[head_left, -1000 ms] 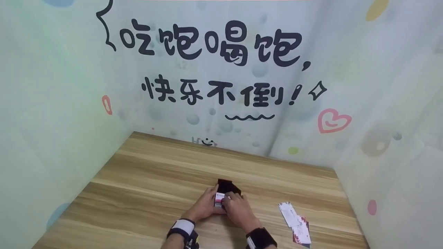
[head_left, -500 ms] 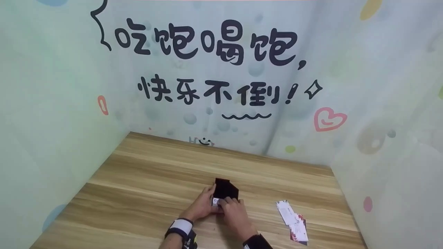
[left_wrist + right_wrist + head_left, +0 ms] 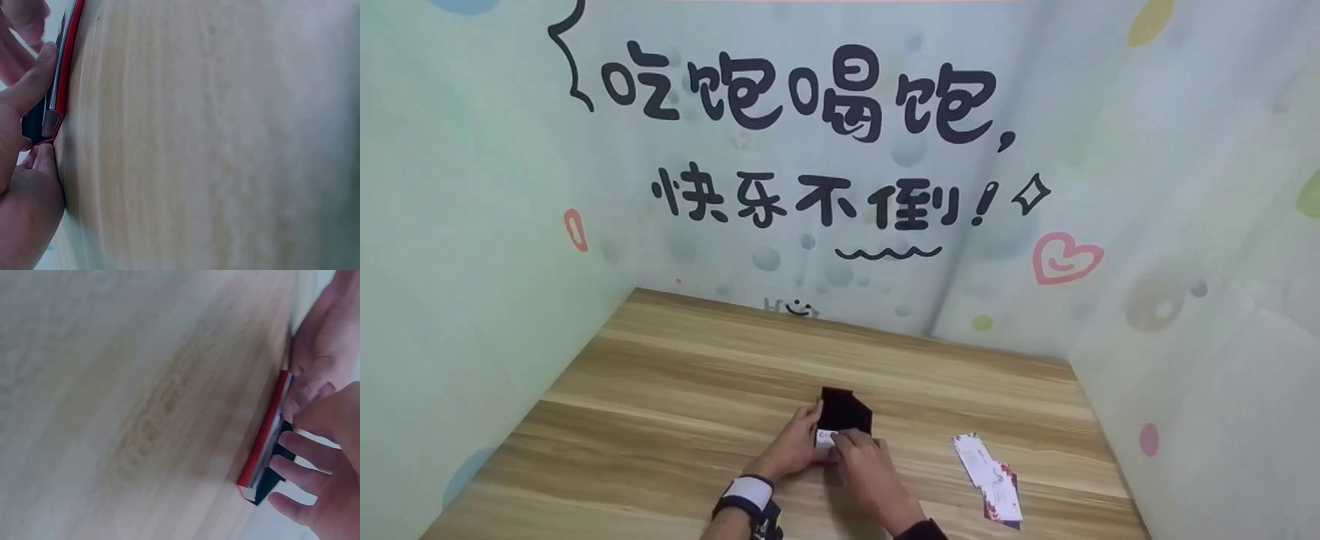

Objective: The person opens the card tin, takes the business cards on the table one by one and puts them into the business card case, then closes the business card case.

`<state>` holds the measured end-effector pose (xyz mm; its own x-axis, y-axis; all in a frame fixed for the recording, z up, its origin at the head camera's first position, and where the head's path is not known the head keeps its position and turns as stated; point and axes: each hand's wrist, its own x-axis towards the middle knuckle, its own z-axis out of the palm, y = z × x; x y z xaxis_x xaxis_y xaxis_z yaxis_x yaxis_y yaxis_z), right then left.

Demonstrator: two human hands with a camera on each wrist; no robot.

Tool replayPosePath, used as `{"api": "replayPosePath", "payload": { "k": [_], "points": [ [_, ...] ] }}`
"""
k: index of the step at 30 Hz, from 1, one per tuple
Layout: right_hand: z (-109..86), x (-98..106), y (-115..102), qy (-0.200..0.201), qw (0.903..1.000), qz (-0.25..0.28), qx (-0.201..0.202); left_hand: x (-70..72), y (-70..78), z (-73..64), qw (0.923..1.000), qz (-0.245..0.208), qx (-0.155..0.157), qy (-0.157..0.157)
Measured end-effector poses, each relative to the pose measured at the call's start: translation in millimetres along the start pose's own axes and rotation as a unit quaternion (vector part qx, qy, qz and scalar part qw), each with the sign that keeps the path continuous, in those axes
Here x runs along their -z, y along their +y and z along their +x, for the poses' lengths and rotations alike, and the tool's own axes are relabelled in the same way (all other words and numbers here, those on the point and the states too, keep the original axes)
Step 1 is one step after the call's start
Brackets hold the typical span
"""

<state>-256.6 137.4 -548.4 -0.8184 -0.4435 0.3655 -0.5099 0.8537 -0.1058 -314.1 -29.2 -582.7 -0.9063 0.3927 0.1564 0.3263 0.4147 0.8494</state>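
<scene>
A card case [image 3: 846,411] with a black inside lies unfolded on the table between the hands. Its outer edge shows red, with a silvery metal rim, in the left wrist view [image 3: 66,73] and the right wrist view. My left hand [image 3: 789,444] grips the case along its left side. A white business card [image 3: 824,439] with printing shows as a narrow strip at the near half of the case. Over it, my right hand [image 3: 870,469] has bent fingers that pinch the card; the fingers hide most of it.
To the right, several overlapping business cards [image 3: 975,459] with red floral corners lie on the wooden table [image 3: 697,390]. Pale printed cloth walls [image 3: 840,285] enclose the table at the back and both sides.
Less of the business card shows than a second ago; it has moved down toward the near end of the case with my right hand. The left hand keeps its grip.
</scene>
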Motion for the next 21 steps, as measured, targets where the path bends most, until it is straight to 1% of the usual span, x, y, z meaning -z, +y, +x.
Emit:
{"api": "replayPosePath", "payload": {
  "k": [4, 8, 11, 15, 19, 21],
  "points": [
    [-6.9, 16, 2, 0.013, 0.9994, 0.03, -0.011, 0.1, 1.3, -1.7, 0.9999, -0.014, 0.007, -0.005],
    [-19.7, 33, 9, 0.021, 0.9994, 0.027, -0.01, -0.4, 2.3, -2.6, 0.9997, -0.022, 0.004, -0.007],
    [-34.1, 45, 18, 0.03, 0.9993, 0.021, -0.004, -0.7, 1.6, -2.2, 1.0, -0.005, 0.003, -0.006],
    [-56.8, 62, 32, 0.028, 0.9995, 0.012, -0.003, -0.7, 0.9, -0.4, 0.9998, 0.006, 0.015, -0.009],
    [-81.0, 73, 44, 0.023, 0.9996, -0.015, -0.003, -1.1, 1.0, 0.7, 0.9996, -0.003, 0.026, -0.008],
    [-92.8, 74, 50, 0.03, 0.9992, -0.027, 0.002, -1.9, 0.7, 1.3, 0.9996, -0.005, 0.027, -0.008]
  ]
}}
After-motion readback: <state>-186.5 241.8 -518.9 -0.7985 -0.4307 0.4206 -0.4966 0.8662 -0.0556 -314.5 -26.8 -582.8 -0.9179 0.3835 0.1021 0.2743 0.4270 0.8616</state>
